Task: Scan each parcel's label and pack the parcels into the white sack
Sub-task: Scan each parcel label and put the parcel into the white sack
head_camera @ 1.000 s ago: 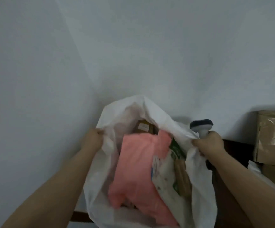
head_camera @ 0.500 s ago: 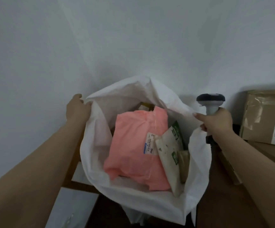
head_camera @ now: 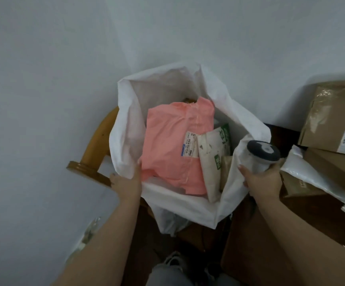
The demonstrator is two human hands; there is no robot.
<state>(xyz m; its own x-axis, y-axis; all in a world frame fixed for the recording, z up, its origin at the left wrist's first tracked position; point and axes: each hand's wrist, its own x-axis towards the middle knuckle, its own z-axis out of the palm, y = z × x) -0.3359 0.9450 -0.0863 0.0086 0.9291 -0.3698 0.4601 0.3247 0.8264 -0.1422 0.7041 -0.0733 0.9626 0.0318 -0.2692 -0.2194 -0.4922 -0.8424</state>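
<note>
The white sack [head_camera: 167,87] stands open in a corner. Inside it lies a pink parcel [head_camera: 173,145] with its label facing up, beside a cream-and-green parcel [head_camera: 212,162] and a brown one at the right. My left hand [head_camera: 126,182] grips the sack's left rim. My right hand [head_camera: 262,180] holds the barcode scanner [head_camera: 263,151], its dark head up, together with the sack's right rim.
Brown cardboard boxes [head_camera: 332,120] are stacked at the right, one with a label, with a white plastic mailer [head_camera: 312,176] in front. A wooden chair arm [head_camera: 95,149] curves left of the sack. White walls stand close behind and to the left.
Both hands have come down and nearer along the sack's rim, spreading its mouth wider. The view has tipped down, so the chair arm and more boxes show.
</note>
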